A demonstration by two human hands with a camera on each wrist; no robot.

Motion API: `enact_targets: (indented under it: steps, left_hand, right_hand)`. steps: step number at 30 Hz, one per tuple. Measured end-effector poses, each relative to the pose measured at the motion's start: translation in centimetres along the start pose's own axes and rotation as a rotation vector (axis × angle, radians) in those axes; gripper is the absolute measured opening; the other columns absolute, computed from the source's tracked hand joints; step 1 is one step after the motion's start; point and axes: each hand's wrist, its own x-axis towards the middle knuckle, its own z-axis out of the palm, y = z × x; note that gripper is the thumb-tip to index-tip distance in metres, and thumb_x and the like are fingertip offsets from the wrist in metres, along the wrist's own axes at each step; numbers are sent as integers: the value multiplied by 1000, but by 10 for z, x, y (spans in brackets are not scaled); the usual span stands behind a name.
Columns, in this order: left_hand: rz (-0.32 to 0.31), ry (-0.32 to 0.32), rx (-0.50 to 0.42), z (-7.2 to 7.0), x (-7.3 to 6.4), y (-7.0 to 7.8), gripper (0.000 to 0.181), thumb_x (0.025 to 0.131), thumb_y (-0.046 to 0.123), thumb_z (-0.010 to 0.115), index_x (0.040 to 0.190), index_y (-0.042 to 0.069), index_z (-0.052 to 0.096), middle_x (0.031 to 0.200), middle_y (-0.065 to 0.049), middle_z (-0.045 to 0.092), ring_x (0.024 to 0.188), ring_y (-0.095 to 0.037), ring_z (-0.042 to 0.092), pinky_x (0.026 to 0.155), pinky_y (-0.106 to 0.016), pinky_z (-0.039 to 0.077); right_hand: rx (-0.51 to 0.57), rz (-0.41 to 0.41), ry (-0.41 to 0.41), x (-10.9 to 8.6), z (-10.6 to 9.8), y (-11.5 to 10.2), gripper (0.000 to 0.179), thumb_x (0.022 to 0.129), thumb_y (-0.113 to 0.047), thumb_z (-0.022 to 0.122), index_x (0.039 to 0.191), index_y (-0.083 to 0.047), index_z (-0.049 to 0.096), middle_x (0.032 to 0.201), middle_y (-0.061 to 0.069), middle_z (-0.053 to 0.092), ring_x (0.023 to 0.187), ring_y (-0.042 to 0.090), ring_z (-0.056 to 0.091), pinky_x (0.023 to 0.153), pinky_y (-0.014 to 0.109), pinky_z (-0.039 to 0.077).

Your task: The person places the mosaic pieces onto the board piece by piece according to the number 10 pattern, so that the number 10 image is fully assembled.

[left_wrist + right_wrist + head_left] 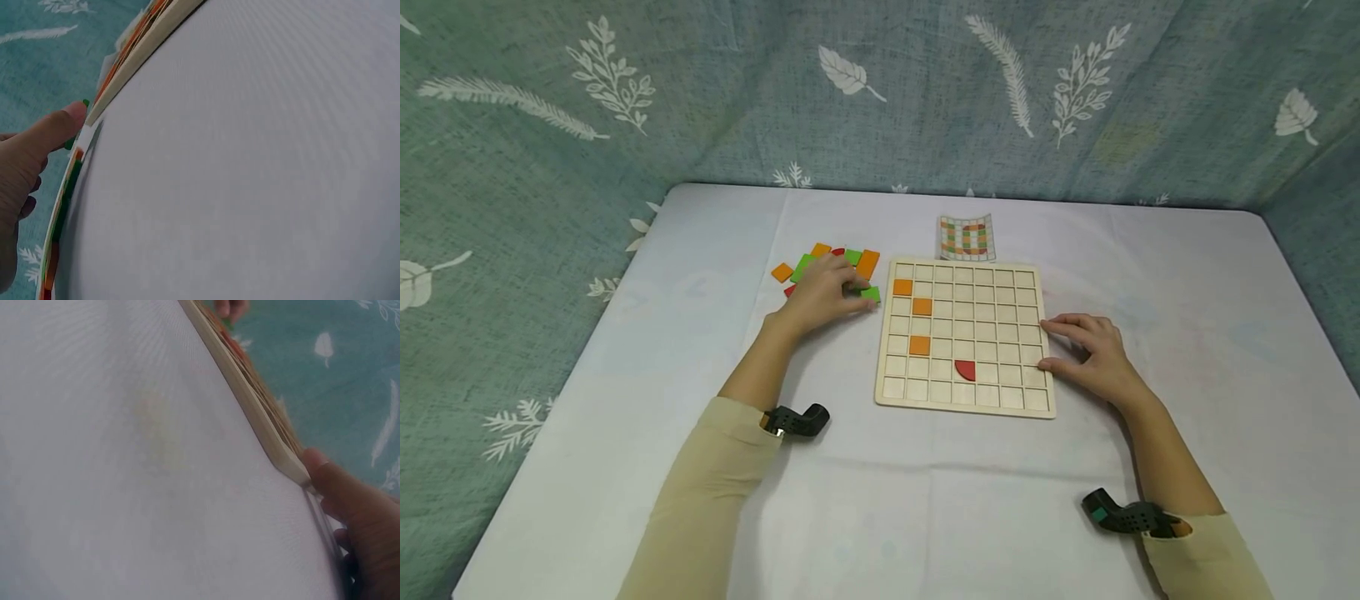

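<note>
The left hand (826, 293) pinches a green square tile (870, 295) between thumb and fingers, just left of the wooden grid board (891, 406). In the left wrist view, bits of the green tile (85, 102) show at the thumb tip. Around and under that hand lie loose tiles, among them an orange rectangle (868, 264) and an orange square (782, 272); the hand hides part of the pile. The right hand (1093, 354) rests its thumb and fingertips, spread apart, on the board's right edge. Orange squares (919, 345) and a red quarter-circle tile (966, 371) sit in the grid.
A printed pattern card (966, 238) lies behind the board, near its back edge. White cloth (880, 500) covers the table, and a green leaf-print curtain (895, 125) hangs behind it. Both wrists carry black camera mounts (801, 422).
</note>
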Motion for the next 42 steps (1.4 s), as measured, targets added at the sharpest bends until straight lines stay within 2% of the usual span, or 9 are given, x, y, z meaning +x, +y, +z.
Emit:
enact_targets:
  steps: [2,5,7,13,17,23,35,38,42]
  left_hand:
    - [-3,-10,-8,4,7,5,36,74,38,79,94,9,73,91,-5,60,90,-24,50,86,-40,38]
    - [-22,-36,-30,10,17,11,37,76,40,77,97,9,72,94,-6,60,95,-24,51,97,-42,36]
    - [-29,-54,-40,15,24,15,38,77,41,76,99,10,72,95,-5,59,96,-24,50,98,-40,35]
    - [-63,-74,-79,24,38,28,39,80,41,73,105,11,71,89,-3,55,87,-21,44,80,-34,36]
    - [-82,-80,-107,30,42,34,37,81,41,72,105,13,71,85,-2,53,83,-20,41,79,-33,32]
    - [-69,-79,-128,39,46,35,34,83,39,71,106,14,71,83,-2,51,82,-19,40,78,-33,30]
    - [-89,-60,-157,36,40,35,39,82,42,70,111,15,70,90,-3,53,87,-21,40,81,-35,32]
    - [-107,-45,-196,32,33,33,39,82,40,71,111,14,69,91,-3,53,91,-21,42,83,-36,34]
    - [-164,-27,-279,22,19,31,37,82,36,73,111,14,69,92,-4,52,96,-21,43,82,-37,36]
  right_hand:
    - [0,-2,1,0,0,0,56,70,-14,82,121,-3,63,120,19,55,111,37,38,93,56,20]
    - [3,-7,3,0,0,0,55,70,-14,82,121,-3,63,119,19,55,111,37,38,93,56,20]
    - [2,-9,5,0,0,0,55,70,-14,82,121,-2,63,119,19,55,111,37,38,93,56,20]
    - [2,-6,3,0,0,1,56,70,-14,83,121,-3,63,120,20,54,111,37,38,93,56,19]
    - [7,-6,3,-1,1,1,55,70,-14,82,121,-3,63,120,19,54,111,37,38,93,56,19]
    - [18,-19,3,-1,0,0,55,70,-13,82,121,-3,63,120,19,54,112,37,38,93,56,19]
    - [6,-7,-3,0,-1,1,55,71,-15,82,121,-3,63,122,20,53,113,38,38,93,57,20]
    - [9,-2,-4,-1,-2,1,55,72,-15,82,121,-3,62,122,20,53,113,39,38,94,57,19]
    - [5,3,-8,-1,-2,1,55,71,-17,82,121,-4,63,122,20,53,113,38,38,94,57,20]
